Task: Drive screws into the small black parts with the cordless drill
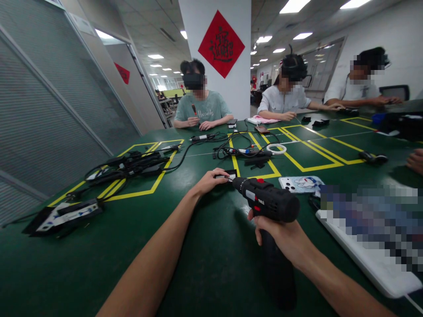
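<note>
A black cordless drill (pixel 264 198) with red accents is in my right hand (pixel 272 226), whose fingers wrap round its grip. The drill lies level, chuck pointing left and away from me. Its thin bit meets a small black rectangular part (pixel 234 173) with a pale inside, on the table. Closed fingers of my left hand (pixel 214 179) hold that part at its near left side, close to the bit tip. The fingers and chuck partly cover the part, so the exact contact of the bit is hidden.
Black cables (pixel 142 164) lie bundled at left, near a black-and-white device (pixel 71 215). More cables and a white ring (pixel 276 149) lie ahead. A patterned phone (pixel 300 184) and white tablet-like slab (pixel 366 255) are right. People with headsets sit across the green table (pixel 132 246).
</note>
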A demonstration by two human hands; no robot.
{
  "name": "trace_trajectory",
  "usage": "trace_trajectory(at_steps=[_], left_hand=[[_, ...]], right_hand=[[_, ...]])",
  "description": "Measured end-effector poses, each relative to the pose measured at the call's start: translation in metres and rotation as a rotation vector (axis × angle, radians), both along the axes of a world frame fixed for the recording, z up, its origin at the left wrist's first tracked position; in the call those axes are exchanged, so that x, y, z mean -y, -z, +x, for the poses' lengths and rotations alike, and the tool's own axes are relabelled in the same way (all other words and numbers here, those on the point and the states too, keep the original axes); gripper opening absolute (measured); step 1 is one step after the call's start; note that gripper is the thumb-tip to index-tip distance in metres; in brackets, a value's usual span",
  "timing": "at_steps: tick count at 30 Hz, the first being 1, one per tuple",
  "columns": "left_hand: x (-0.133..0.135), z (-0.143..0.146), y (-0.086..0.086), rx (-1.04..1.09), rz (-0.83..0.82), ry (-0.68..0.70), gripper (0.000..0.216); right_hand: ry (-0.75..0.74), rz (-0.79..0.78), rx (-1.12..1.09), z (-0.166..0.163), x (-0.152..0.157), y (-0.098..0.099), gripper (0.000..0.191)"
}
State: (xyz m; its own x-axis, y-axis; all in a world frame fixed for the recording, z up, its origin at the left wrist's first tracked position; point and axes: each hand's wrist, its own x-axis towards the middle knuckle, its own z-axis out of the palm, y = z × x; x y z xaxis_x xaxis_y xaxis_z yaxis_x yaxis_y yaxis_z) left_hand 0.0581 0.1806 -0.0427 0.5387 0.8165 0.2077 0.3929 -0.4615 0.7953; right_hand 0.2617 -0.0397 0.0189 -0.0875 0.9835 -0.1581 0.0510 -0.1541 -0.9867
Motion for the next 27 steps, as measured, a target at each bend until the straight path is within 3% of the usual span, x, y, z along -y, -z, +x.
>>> trace_trajectory(at_steps=[19, 27], left_hand=[[-0.0019, -0.0007, 0.0023, 0.038, -0.010, 0.025, 0.030], [-0.0026, -0.0007, 0.0024, 0.037, -0.011, 0.023, 0.030]], right_hand=[[0.009, -0.060, -0.058, -0.0012, -0.0005, -0.0042, 0.014], [0.009, -0.020, -0.024, -0.0010, -0.0001, 0.0050, 0.016]])
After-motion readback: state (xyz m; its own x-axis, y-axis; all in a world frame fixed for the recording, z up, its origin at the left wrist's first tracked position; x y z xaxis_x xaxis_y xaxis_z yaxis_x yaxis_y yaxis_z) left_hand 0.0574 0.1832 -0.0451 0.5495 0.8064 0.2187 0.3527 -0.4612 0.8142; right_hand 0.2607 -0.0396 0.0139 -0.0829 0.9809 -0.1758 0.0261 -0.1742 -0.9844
